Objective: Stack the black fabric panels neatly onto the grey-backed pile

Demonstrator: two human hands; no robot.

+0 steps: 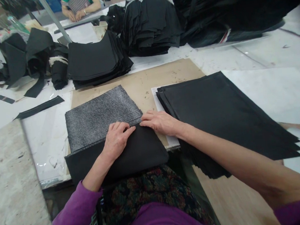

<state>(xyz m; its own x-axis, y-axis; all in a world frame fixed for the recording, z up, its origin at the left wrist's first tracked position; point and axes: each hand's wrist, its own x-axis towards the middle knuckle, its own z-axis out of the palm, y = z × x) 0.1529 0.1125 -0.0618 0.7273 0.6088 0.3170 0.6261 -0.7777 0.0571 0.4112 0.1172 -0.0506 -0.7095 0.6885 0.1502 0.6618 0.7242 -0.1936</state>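
Observation:
A black sheet of material (124,154) lies in front of me and hangs over the table's front edge. Behind it spreads a speckled grey surface (97,112), and a straight black edge runs between the two. My left hand (117,139) presses on this edge near its middle, thumb and fingers closed together on the black sheet. At the edge's right end, my right hand (158,122) pinches the same sheet with bent fingers. Whether the grey part is the sheet's underside or a separate pile, I cannot tell.
To the right rests a large stack of black sheets (219,113), its corners overhanging the front. Curved black pieces (91,58), a tied bundle (152,24) and rolled scraps (37,49) stand behind. A brown board (173,75) lies underneath. Another person's hands (75,16) are across the table.

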